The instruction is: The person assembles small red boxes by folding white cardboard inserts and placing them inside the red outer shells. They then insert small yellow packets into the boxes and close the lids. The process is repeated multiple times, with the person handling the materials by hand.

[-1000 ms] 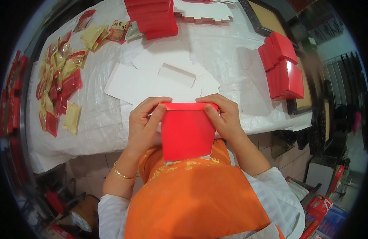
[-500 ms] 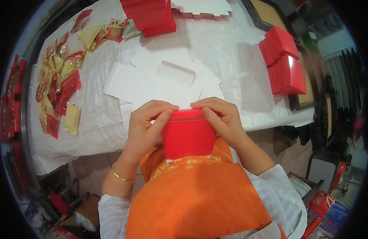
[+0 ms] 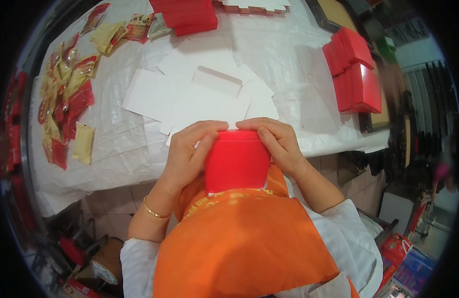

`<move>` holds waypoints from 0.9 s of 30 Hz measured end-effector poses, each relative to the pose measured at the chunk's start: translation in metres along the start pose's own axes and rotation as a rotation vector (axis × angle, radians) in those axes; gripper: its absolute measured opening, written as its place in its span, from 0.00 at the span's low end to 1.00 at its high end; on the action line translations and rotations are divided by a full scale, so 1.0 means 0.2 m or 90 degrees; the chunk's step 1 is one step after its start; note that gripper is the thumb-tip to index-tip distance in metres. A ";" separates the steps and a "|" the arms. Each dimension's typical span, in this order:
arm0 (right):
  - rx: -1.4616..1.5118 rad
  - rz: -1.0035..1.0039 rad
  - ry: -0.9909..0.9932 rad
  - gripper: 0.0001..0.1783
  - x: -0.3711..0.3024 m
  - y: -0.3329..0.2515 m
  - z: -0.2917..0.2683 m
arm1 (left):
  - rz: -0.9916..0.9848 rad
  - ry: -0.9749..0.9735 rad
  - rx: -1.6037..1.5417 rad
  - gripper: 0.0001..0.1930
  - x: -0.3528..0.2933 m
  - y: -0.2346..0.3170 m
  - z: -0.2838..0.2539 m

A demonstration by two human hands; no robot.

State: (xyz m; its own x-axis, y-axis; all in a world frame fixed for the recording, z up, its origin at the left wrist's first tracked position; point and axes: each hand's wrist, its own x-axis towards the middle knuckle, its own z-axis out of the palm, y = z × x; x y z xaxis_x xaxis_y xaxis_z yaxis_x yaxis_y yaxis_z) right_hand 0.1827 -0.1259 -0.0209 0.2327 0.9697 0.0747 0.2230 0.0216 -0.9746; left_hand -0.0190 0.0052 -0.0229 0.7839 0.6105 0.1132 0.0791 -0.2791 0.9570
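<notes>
Both hands have drawn their fingertips slightly closer together since the earlier frame, and the narrow strip (image 3: 239,135) along the red box's 12 o'clock edge now looks more nearly flush with the broad face below it. Taking the red box (image 3: 238,166) as the clock's centre, the left hand (image 3: 189,149) sits at about 10 o'clock and the right hand (image 3: 284,145) at about 2, neither clearly nearer. Each grips an upper corner, its thumb on the near face and its fingers over the far edge. What the fingers do behind that edge is hidden. The strip's long axis runs from 9 to 3 o'clock, straight across between the hands; the broad face looks roughly square and hangs toward 6 o'clock, where its lower edge meets the orange apron (image 3: 239,238). At 12 o'clock, just past the fingertips, white card sheets (image 3: 160,97) lie on the table (image 3: 115,144). Wrapped packets (image 3: 70,102) spread near 10 o'clock, and stacked red boxes (image 3: 364,88) stand toward 2.
</notes>
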 end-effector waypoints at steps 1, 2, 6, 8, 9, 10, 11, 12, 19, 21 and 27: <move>-0.008 -0.018 -0.004 0.15 0.00 0.01 -0.01 | 0.025 -0.009 0.027 0.13 0.00 0.00 0.00; -0.014 -0.035 -0.010 0.15 -0.01 0.02 -0.01 | 0.042 -0.011 0.037 0.13 0.00 0.00 0.00; -0.050 -0.088 -0.039 0.15 -0.01 0.00 -0.03 | 0.095 -0.032 0.052 0.13 0.00 0.01 0.00; -0.080 -0.127 -0.053 0.16 -0.02 0.02 -0.03 | 0.099 -0.038 0.043 0.14 -0.01 0.00 0.01; -0.082 -0.114 -0.057 0.16 -0.02 0.02 -0.03 | 0.095 -0.037 0.037 0.14 -0.02 -0.01 0.02; -0.083 -0.101 -0.062 0.16 -0.03 0.01 -0.03 | 0.091 -0.036 0.031 0.14 -0.03 -0.03 0.03; -0.085 -0.088 -0.066 0.16 -0.03 0.00 -0.03 | 0.091 -0.024 0.027 0.17 -0.04 -0.05 0.04; -0.094 -0.062 -0.090 0.17 -0.02 -0.01 -0.05 | 0.092 -0.012 0.024 0.20 -0.05 -0.06 0.05; 0.037 0.206 -0.050 0.17 0.07 0.10 -0.15 | -0.066 0.248 -0.326 0.29 -0.08 -0.14 0.14; 0.188 0.250 0.051 0.18 0.12 0.22 -0.18 | -0.126 0.300 -0.360 0.28 -0.12 -0.26 0.11; 0.582 0.126 0.312 0.28 0.30 0.29 0.02 | -0.195 0.267 -0.373 0.27 -0.19 -0.26 0.15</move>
State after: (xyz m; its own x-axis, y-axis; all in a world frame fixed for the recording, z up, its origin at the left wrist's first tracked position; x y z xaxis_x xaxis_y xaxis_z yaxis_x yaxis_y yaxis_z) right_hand 0.2050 -0.0650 -0.0731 0.5894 0.7762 -0.2240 -0.6110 0.2468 -0.7522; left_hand -0.0343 -0.0247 -0.0847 0.4728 0.8585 -0.1986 -0.1748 0.3123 0.9338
